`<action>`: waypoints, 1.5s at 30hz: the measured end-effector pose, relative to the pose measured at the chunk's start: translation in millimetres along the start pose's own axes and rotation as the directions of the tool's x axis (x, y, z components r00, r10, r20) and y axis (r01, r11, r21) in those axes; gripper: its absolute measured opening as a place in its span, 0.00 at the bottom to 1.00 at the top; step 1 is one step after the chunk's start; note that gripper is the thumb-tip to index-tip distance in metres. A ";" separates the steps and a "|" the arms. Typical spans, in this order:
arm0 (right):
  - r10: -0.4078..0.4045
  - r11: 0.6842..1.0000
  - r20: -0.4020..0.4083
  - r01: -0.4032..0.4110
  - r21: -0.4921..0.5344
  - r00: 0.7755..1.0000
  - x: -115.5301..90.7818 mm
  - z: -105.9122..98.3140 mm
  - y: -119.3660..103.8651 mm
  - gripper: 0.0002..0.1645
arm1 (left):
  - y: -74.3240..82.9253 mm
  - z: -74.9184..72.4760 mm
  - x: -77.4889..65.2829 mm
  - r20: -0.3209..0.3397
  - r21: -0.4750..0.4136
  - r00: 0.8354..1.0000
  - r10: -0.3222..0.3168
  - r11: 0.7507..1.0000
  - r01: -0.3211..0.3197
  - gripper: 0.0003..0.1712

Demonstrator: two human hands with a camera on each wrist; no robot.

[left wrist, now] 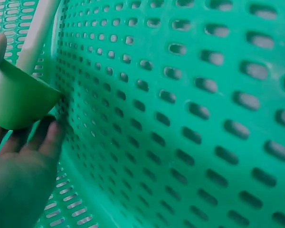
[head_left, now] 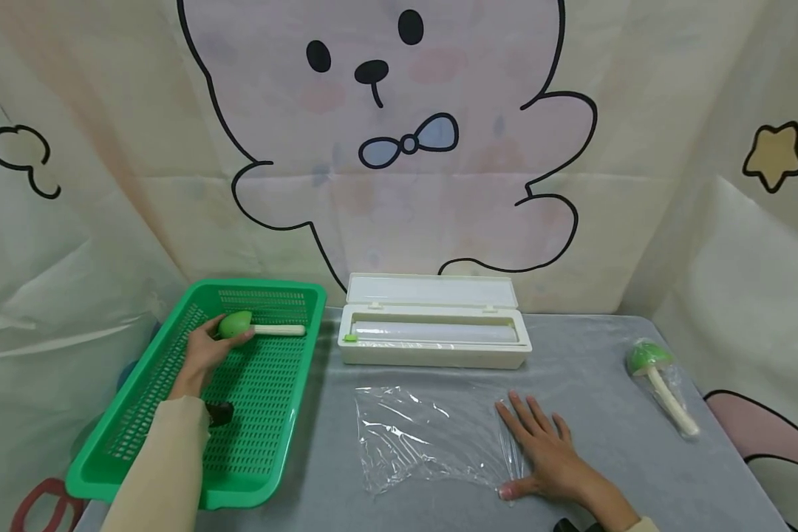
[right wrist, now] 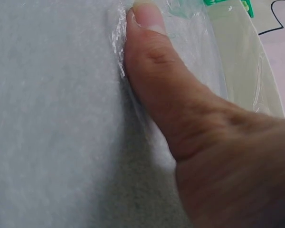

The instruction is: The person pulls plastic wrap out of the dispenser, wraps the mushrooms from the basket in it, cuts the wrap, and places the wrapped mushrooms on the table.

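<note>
1. Desk: grey, fabric-like top.
2. Basket: green plastic, slotted, left edge of desk; wall stands between mushroom piece and film.
3. Dispenser: white, oblong, lid up, far edge.
4. Film: clear, wrinkled, toward near edge.
5. Right hand: fingers spread, pressing film's right end.
6. Left hand: grasping mushroom piece's smooth green cap, pale stem, inside basket near far edge.
7. Wrapped twin: right edge.

Left arm extended forward; left hand gripping, thumb on one side, fingers curled on the other. Right hand palm down, fingers straight and spread, thumb out sideways. Right wrist angled in from lower right.
</note>
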State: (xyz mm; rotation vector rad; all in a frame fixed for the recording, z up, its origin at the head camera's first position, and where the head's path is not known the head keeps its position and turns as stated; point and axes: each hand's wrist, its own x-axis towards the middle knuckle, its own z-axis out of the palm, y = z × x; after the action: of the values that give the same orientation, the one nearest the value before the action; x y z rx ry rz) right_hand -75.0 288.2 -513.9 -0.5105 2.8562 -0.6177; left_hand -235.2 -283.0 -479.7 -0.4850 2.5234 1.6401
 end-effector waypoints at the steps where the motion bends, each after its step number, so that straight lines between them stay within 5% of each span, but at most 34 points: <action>1: -0.001 1.000 -0.001 0.001 0.004 1.000 -0.2 0.0 -0.1 0.80 | -0.6 -0.1 0.5 -0.001 -0.001 1.000 -0.001 1.000 0.001 0.55; 9: 0.001 1.000 -0.008 -0.001 0.015 1.000 -0.5 -0.4 -0.5 0.80 | 15.3 -8.8 -6.9 0.022 -0.018 1.000 -0.001 1.000 0.001 0.52; 17: 0.000 1.000 -0.003 0.001 0.024 1.000 -1.2 1.4 1.5 0.79 | 54.8 -21.0 -27.9 -0.032 -0.084 0.999 0.034 0.996 -0.036 0.53; 23: 0.011 1.000 0.008 -0.011 0.027 1.000 -0.7 2.4 2.1 0.80 | 90.2 -17.2 -53.8 -0.079 -0.112 0.992 0.097 0.988 -0.105 0.51; 34: 0.035 0.999 0.027 -0.036 0.015 0.999 2.1 0.2 0.0 0.81 | 141.7 24.2 -114.4 -0.065 -0.221 0.957 0.281 0.932 -0.288 0.43; 40: -0.003 1.000 -0.014 0.003 0.028 1.000 2.4 3.5 3.6 0.80 | 148.1 59.7 -138.6 -0.049 -0.305 0.957 0.285 0.909 -0.286 0.39; 45: 0.030 0.999 0.030 -0.030 0.023 0.999 3.2 1.9 1.6 0.81 | 144.6 93.9 -161.1 -0.016 -0.348 0.961 0.278 0.899 -0.266 0.40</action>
State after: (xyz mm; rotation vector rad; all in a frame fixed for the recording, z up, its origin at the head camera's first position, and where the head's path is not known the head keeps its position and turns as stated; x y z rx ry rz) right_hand -77.9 287.8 -516.7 -0.4684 2.8197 -0.6322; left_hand -137.0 -110.1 -352.7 -0.1253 2.3665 2.1931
